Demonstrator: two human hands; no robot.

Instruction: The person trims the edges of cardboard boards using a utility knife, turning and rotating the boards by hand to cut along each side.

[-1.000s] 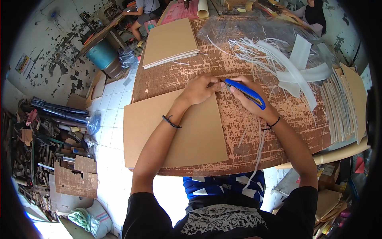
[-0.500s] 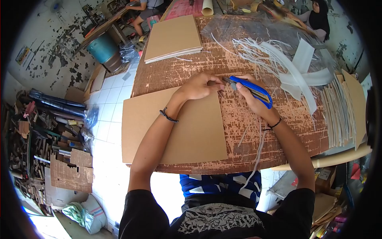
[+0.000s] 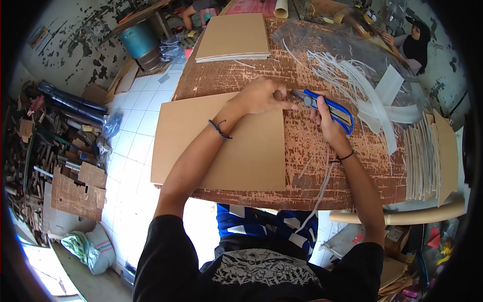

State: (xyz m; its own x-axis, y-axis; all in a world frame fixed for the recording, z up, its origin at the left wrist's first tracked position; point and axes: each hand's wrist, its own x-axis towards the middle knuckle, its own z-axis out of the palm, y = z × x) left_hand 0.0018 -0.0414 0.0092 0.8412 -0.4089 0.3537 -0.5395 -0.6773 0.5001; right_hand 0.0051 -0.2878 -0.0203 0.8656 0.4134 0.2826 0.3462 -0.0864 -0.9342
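A blue utility knife is gripped in my right hand, its dark tip pointing left toward my left hand. My left hand is over the upper right corner of a brown cardboard sheet. Its fingers are bent, with a gap between thumb and forefinger and nothing visible between them. The knife tip sits just right of these fingers, apart from them. Thin white strips lie below my right hand and hang over the table's near edge.
The worn brown table carries a cardboard stack at the back and a heap of white strips at the right. Upright sheets line the right edge. A person sits at the far right; another person's leg shows at the back.
The knife and my right hand have drawn slightly right, away from my left hand. My left thumb and forefinger have parted. The whole view has shifted a little.
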